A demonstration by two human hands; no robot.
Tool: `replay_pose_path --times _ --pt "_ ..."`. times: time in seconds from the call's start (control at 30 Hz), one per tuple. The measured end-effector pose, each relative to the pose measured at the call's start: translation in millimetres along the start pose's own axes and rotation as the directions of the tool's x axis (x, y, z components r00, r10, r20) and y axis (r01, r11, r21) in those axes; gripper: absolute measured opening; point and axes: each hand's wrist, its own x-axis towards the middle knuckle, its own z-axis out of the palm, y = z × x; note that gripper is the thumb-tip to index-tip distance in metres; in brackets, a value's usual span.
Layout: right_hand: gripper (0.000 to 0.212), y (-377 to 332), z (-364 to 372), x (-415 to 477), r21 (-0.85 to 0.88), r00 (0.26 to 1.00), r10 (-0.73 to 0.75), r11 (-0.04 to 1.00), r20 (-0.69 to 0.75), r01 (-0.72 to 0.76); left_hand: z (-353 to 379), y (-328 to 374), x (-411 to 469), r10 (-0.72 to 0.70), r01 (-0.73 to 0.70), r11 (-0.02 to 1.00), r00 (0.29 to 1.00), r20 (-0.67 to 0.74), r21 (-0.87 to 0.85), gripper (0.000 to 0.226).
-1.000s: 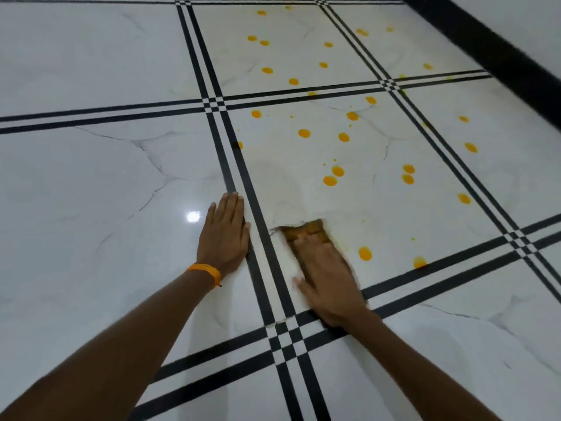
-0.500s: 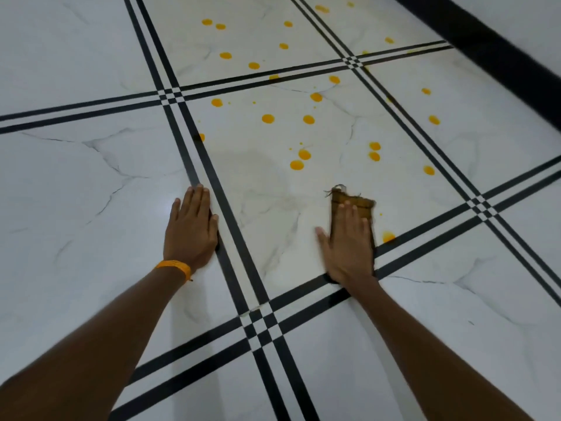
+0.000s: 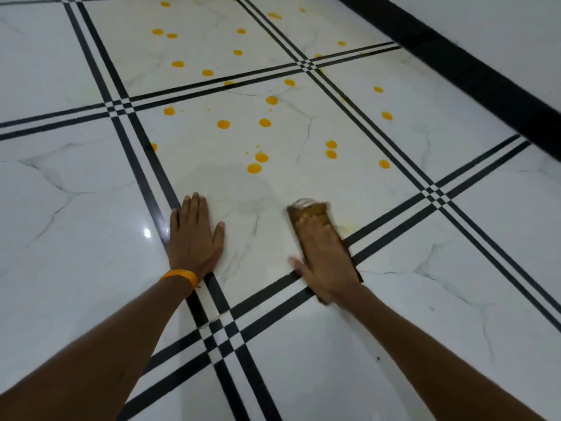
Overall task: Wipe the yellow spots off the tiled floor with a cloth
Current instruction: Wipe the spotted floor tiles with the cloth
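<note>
A brown folded cloth point(image 3: 309, 209) lies flat on the white tiled floor point(image 3: 91, 208), and my right hand point(image 3: 326, 256) presses down on it with straight fingers near the black grout stripes. My left hand point(image 3: 195, 238), with an orange wristband, rests flat and open on the floor beside the vertical stripe. Several yellow spots point(image 3: 254, 168) dot the tile beyond both hands, and more lie on the far tiles. A faint yellow smear point(image 3: 349, 227) shows just right of the cloth. A dull wiped patch sits ahead of the left hand.
Black double stripes point(image 3: 218, 329) cross the floor in a grid. A black skirting band point(image 3: 485, 80) and a white wall run along the upper right. A light glare spot point(image 3: 147, 233) sits left of my left hand.
My right hand slid the cloth rightward over the two nearest yellow spots, which are now gone but for a faint smear. The left hand stayed flat on the floor.
</note>
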Motion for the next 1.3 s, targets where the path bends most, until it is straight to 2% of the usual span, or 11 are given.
replay_pose_path --times 0.07,0.23,0.33,0.4,0.47,0.63,0.8,1.0,1.17,1.23,1.3 --pt "0.074 17.9 -6.2 1.9 0.011 0.979 -0.194 0.981 0.053 0.194 1.3 -0.5 1.1 -0.001 0.001 1.000 1.000 -0.006 0.022 0.072" --pt "0.090 30.6 -13.7 76.7 0.002 0.902 0.430 0.903 -0.043 -0.430 4.9 -0.1 3.2 -0.013 0.013 0.998 1.000 0.004 0.062 0.071" --pt "0.085 -54.3 1.8 80.0 0.039 0.999 0.024 0.999 -0.021 -0.023 3.7 -2.5 2.1 -0.014 0.013 0.998 1.000 0.014 0.054 0.070" --pt "0.082 -64.7 0.5 55.8 0.059 0.960 -0.272 0.961 0.059 0.269 2.6 -2.5 2.3 -0.011 0.010 0.998 1.000 0.019 0.065 0.069" --pt "0.078 -25.5 -0.2 50.4 0.045 0.962 -0.274 0.961 0.021 0.272 3.2 -2.9 2.5 -0.013 0.011 0.998 1.000 0.027 0.070 0.069" --pt "0.088 41.2 -8.3 85.3 0.053 0.966 0.251 0.967 -0.053 -0.249 0.3 2.1 2.5 -0.037 0.035 0.996 0.999 0.032 0.080 0.068" --pt "0.081 30.1 -7.2 71.3 0.014 0.936 -0.342 0.939 0.087 0.342 -6.3 8.4 1.2 -0.047 0.042 0.995 0.997 0.054 0.090 0.069" --pt "0.087 109.6 -15.6 68.1 0.008 0.976 0.216 0.976 -0.041 -0.216 -5.1 8.4 1.0 -0.045 0.044 0.998 0.999 0.004 0.036 0.066" --pt "0.081 70.9 -6.9 36.3 0.032 0.971 -0.235 0.972 0.048 0.233 -22.8 21.2 18.9 0.021 -0.018 0.991 1.000 -0.022 0.130 0.054" --pt "0.079 102.1 -10.6 30.4 0.007 0.985 -0.170 0.985 0.025 0.170 -23.8 40.7 30.1 0.121 -0.120 0.988 0.993 -0.008 0.093 0.048" --pt "0.082 133.2 -13.7 22.6 0.051 0.988 0.144 0.989 -0.052 -0.142 -8.3 67.4 37.5 0.250 -0.250 0.968 0.968 0.019 0.003 0.053"
